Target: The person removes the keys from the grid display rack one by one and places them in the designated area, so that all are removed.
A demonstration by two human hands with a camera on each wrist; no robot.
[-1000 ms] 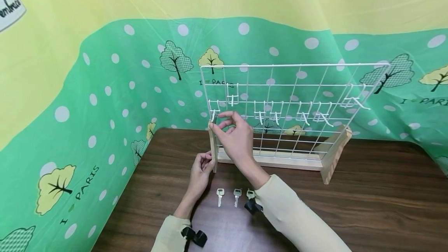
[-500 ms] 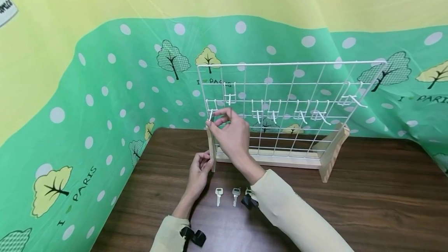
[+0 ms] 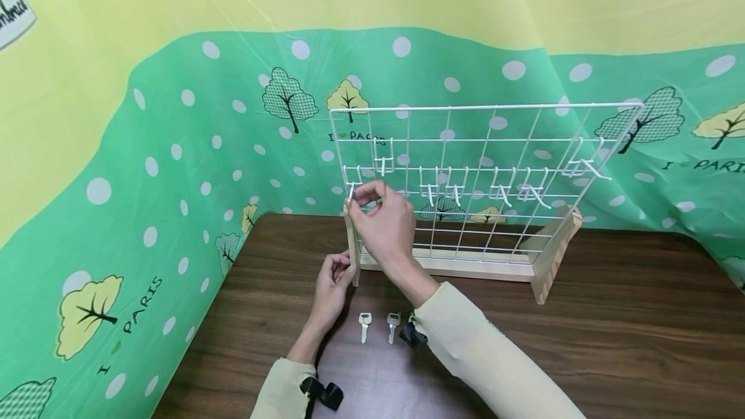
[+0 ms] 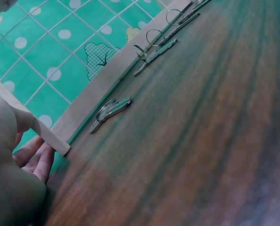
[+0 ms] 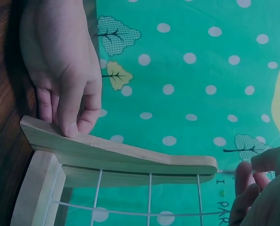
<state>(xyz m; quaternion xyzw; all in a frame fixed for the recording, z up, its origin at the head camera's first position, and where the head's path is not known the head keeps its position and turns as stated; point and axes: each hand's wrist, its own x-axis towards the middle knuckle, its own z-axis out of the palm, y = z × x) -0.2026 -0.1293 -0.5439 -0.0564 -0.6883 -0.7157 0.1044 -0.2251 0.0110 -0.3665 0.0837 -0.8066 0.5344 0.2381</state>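
My left hand [image 3: 332,286] grips the left wooden side piece [image 3: 353,247] of a white wire grid rack, thumb on one face and fingers behind, as the right wrist view shows. My right hand [image 3: 388,222] is raised at the rack's left end, thumb and forefinger pinching a small metal piece, mostly hidden by the fingers, against the leftmost white hook [image 3: 351,191]. In front of the rack a key [image 3: 365,327] and a second key [image 3: 393,327] lie on the table. The left wrist view shows several keys [image 4: 111,113] in a row, with metal rings on them.
More white hooks [image 3: 429,193] hang along the grid, one higher on the left and one [image 3: 581,167] higher on the right. A wooden foot [image 3: 555,264] supports the right end. Behind the brown table [image 3: 640,328] hangs a green and yellow printed cloth [image 3: 192,173].
My right fingers have drawn in slightly closer around the leftmost hook. The left hand keeps its grip on the side piece. The head view has shifted a little.
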